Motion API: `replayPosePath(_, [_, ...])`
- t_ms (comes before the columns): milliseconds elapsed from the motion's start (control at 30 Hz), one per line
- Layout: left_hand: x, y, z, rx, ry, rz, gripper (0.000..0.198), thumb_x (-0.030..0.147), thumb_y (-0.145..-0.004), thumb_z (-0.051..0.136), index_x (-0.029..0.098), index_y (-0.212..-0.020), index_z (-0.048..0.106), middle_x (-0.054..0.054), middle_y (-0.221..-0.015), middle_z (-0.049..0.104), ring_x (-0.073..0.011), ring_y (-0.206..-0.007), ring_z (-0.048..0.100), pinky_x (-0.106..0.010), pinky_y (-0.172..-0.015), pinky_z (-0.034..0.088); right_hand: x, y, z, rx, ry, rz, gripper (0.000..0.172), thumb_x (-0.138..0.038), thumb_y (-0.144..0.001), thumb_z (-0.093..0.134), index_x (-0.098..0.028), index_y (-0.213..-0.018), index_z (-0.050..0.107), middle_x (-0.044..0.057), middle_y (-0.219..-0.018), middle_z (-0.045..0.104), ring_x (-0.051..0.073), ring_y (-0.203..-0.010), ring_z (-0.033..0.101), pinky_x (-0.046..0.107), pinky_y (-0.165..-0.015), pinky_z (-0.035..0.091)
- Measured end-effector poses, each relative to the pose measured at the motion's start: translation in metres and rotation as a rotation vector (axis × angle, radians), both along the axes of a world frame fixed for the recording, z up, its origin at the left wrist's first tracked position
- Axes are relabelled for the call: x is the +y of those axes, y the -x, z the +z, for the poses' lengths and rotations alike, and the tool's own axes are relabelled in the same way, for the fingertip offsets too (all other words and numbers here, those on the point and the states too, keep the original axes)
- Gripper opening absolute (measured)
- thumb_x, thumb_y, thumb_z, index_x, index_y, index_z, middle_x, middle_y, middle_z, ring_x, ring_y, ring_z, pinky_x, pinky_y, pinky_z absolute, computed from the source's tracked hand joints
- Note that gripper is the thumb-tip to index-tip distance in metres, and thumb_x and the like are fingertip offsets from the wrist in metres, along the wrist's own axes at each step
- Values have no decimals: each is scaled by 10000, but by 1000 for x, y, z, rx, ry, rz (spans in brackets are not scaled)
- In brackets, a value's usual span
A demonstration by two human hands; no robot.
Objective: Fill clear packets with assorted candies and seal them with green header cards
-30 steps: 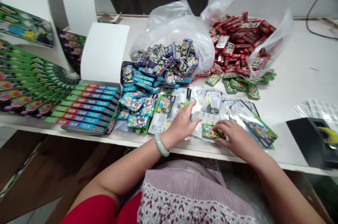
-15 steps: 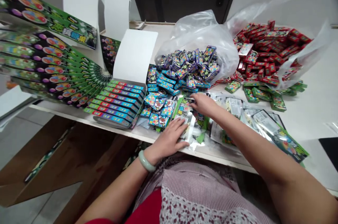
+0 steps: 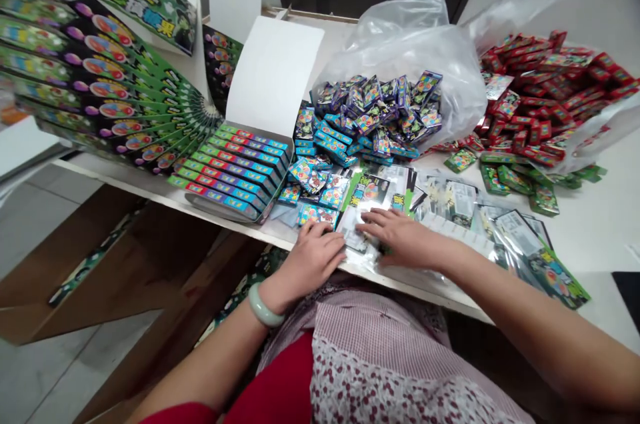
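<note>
My left hand (image 3: pixel 314 254), with a pale green bangle on its wrist, rests near the table's front edge. Its fingers are stretched out beside a clear plastic packet (image 3: pixel 357 211) with green and black printed card inside, and their tips are close to the small blue printed boxes (image 3: pixel 320 214). My right hand (image 3: pixel 403 237) lies over the packet's right part, fingers spread and palm down, with nothing gripped. More clear packets (image 3: pixel 455 201) are spread under and beyond my right forearm.
An open display carton (image 3: pixel 250 207) holds a row of coloured boxes at left, beside fanned printed cartons (image 3: pixel 120 104). Behind lie purple boxes (image 3: pixel 373 104) in a plastic bag, red boxes (image 3: pixel 545 97) and green boxes (image 3: pixel 515 181). A brown cardboard box (image 3: pixel 115 264) stands below the table.
My right hand has drawn back from the packet's far end toward the front edge, and its fingers have spread. My left hand has slid slightly left off the packet. The view has shifted.
</note>
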State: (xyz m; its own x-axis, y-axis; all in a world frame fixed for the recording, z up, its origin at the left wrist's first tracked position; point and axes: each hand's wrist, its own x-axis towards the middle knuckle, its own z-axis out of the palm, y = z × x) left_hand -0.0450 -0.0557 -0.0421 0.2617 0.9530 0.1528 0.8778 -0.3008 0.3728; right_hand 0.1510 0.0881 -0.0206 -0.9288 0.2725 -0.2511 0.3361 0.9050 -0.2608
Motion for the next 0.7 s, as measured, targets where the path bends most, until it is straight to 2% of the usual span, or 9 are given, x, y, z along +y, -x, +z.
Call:
replayPosePath(67, [1, 0, -3, -9, -9, -6, 221, 248, -944, 500, 199, -1122, 623, -62, -1177, 687, -302, -1224, 474, -560, -1071, 220, -14, -5, -6, -8, -61, -9, 640, -253, -760, 749, -229, -1359, 525, 139, -1448, 482, 347, -1307, 459, 513, -1027, 404])
replayPosePath(167, [3, 10, -7, 3, -32, 25, 249, 213, -945, 486, 207, -1162, 608, -60, -1238, 660, -312, -1336, 389, -605, -1107, 133, -27, -12, -16, 81, -153, 5, 370, -227, -890, 593, -200, -1259, 610, 137, -1332, 594, 329, -1220, 546, 494, -962, 456])
replayPosePath(233, [5, 19, -9, -9, -49, 29, 255, 215, -947, 488, 214, -1171, 609, -63, -1244, 657, -303, -1355, 378, -607, -1114, 136, -31, -19, -20, 192, -161, 41, 288, -221, -924, 534, -174, -1185, 646, 131, -1236, 656, 310, -1150, 596, 472, -913, 491])
replayPosePath(333, [8, 30, -10, -96, -72, 41, 237, 238, -943, 504, 228, -1145, 630, -64, -1183, 688, -282, -1315, 446, -577, -1107, 214, -28, -35, -17, 432, -131, 30, 267, -147, -938, 467, -167, -1136, 644, 112, -1149, 694, 256, -1102, 621, 427, -891, 513])
replayPosePath(533, [19, 29, -2, -348, -264, 138, 175, 232, -921, 540, 210, -1039, 668, -75, -997, 723, -234, -1067, 626, -460, -1006, 431, -6, -58, 3, 994, 20, -254, 249, -88, -917, 455, -229, -1048, 614, 79, -1042, 690, 198, -1075, 625, 398, -938, 507])
replayPosePath(600, [25, 24, 3, -370, -288, 121, 246, 240, -910, 563, 205, -1146, 624, -99, -1105, 690, -231, -1112, 605, -442, -999, 457, -3, -59, 6, 1081, 122, -335, 214, -125, -924, 468, -251, -1013, 617, 66, -996, 690, 205, -1043, 640, 414, -930, 512])
replayPosePath(700, [44, 17, 12, -319, -264, 18, 585, 245, -884, 594, 196, -1423, 371, -151, -1412, 494, -254, -1341, 427, -490, -1113, 361, -1, -54, 12, 1209, 273, -453, 126, -222, -926, 501, -261, -948, 619, 66, -944, 679, 235, -1010, 652, 474, -928, 513])
